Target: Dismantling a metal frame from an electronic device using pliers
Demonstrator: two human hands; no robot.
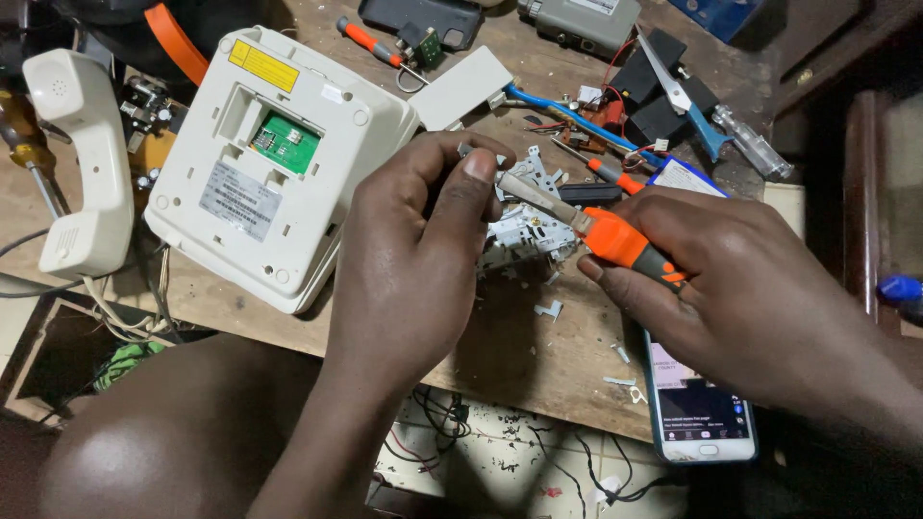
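Worn, scratched wooden worktop (pixel 538 370) of pale brown board, lit brightly from above. Dark wooden furniture (pixel 865 144) with a raised edge to the right of the hands. Below the worktop's near edge, nearer than the hands, a pale speckled floor (pixel 500 442) crossed by loose black wires (pixel 442 408). Deep shadow along the far left corner.

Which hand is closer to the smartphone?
Right. The right hand, holding an orange screwdriver, hovers over the smartphone; the left hand is further left, near the white telephone base.
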